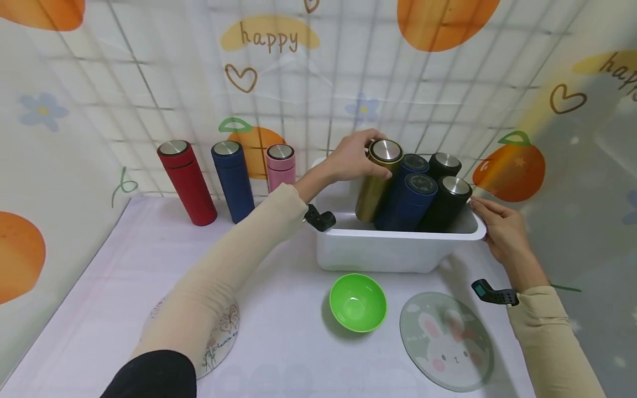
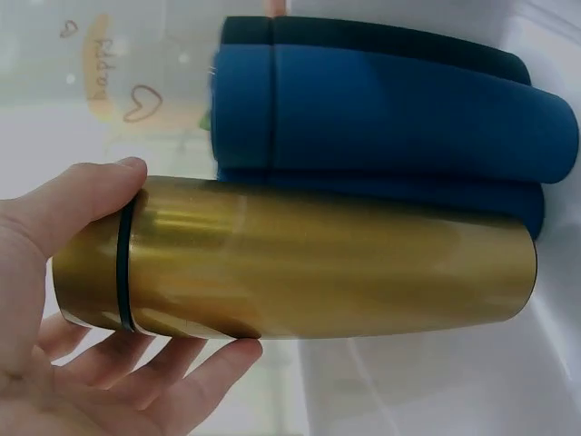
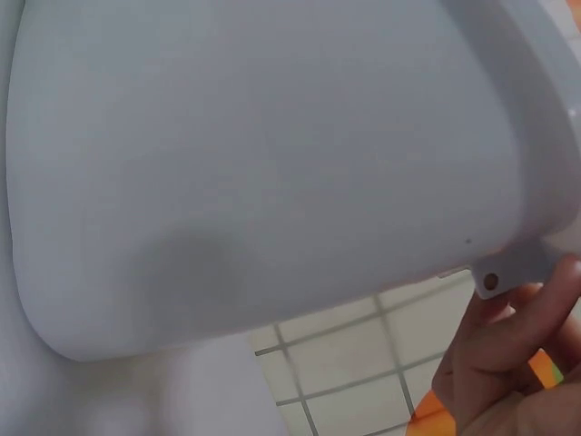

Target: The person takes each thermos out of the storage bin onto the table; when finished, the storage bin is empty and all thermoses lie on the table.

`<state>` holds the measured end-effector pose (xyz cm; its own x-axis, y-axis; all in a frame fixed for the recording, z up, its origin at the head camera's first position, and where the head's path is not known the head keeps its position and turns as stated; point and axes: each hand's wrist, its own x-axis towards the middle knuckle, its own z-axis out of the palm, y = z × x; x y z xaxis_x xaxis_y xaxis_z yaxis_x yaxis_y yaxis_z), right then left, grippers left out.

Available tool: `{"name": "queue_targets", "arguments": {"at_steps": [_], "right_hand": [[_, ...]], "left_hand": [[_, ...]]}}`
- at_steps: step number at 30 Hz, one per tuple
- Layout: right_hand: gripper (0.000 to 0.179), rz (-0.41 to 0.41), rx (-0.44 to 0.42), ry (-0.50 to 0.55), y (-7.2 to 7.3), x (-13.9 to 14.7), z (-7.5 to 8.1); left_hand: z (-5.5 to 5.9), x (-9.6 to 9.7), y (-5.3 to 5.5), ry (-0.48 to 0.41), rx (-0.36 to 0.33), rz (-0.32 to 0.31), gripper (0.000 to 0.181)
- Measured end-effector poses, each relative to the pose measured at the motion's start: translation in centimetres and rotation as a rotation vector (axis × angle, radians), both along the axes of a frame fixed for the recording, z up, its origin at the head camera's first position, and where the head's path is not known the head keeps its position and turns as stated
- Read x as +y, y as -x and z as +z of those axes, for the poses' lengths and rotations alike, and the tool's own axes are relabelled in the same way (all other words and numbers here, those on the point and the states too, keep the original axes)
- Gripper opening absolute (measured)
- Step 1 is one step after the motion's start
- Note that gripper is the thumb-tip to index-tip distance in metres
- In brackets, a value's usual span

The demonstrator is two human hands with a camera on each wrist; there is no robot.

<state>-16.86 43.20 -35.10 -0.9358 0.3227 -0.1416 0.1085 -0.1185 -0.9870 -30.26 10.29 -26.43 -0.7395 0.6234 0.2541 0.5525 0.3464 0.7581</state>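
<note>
Gripping a tall gold metallic bottle [image 1: 372,196] by its upper end, the left hand [image 1: 355,157] has the thumb on one side and the fingers on the other, clamped about the cap and the black ring below it; bottle located over the left part of a deep white plastic bin [image 1: 388,252], slightly tilted, its lower end below the rim level; contact of its base with the bin floor cannot be told; right hand [image 1: 502,226] at the right end of the bin, thumb and fingers pinched on the rim beside a small tab with a hole, as the right wrist view shows; inside the bin, just right of the gold bottle, a near dark-blue cylindrical bottle [image 1: 405,207] and a far dark-blue cylindrical bottle [image 1: 415,162]; farther right, a near black steel-topped bottle [image 1: 443,210] and a far black steel-topped bottle [image 1: 444,164]; left of the bin, in a row at the far side of the white-covered table [image 1: 283,342], stand a red steel-topped bottle [image 1: 188,185], a blue steel-topped bottle [image 1: 234,182] and a pink steel-topped bottle [image 1: 281,170], the last partly hidden by the left arm; near side of the bin: a round bright-green bowl [image 1: 358,304]; right of it, a round grey-green rabbit-print mat [image 1: 448,342]; near left, a round butterfly-print mat [image 1: 221,345], partly covered by the left sleeve [image 1: 239,257].
</note>
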Motion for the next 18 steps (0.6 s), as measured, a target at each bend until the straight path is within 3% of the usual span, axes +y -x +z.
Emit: {"name": "queue_targets", "arguments": {"at_steps": [14, 18], "right_hand": [[0.033, 0.001, -0.018, -0.008, -0.3, -0.1, 0.1], [0.032, 0.005, -0.015, -0.014, -0.2, 0.0, 0.3]], "left_hand": [[3.0, -3.1, -3.0, -0.178, -0.013, -0.034, 0.068], [3.9, -4.1, -3.7, -0.192, -0.004, -0.042, 0.065]]}}
